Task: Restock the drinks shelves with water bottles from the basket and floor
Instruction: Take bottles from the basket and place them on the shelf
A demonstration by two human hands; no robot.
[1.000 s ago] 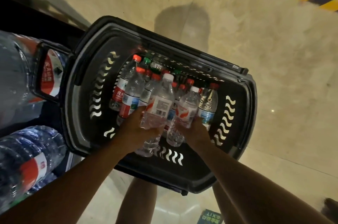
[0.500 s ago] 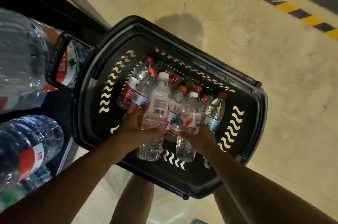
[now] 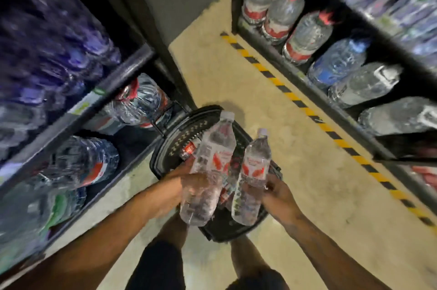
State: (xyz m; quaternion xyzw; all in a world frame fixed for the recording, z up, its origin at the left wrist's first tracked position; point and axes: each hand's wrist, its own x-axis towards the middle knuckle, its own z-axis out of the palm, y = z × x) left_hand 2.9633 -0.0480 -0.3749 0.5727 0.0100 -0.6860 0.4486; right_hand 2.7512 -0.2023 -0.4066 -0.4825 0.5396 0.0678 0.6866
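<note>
The left hand [image 3: 189, 183] grips one white-capped water bottle [image 3: 210, 166] and the right hand [image 3: 275, 191] grips another [image 3: 251, 178] — both tilted, caps away from the person, raised above the black basket [image 3: 175, 145] on the floor between two shelves of large jugs.

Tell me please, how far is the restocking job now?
Done: two bottles are lifted out of the black basket. In hand: the left hand grips the larger bottle, the right hand grips the smaller bottle; neither is shelved yet. Left: red-labelled bottles remain in the basket.
</note>
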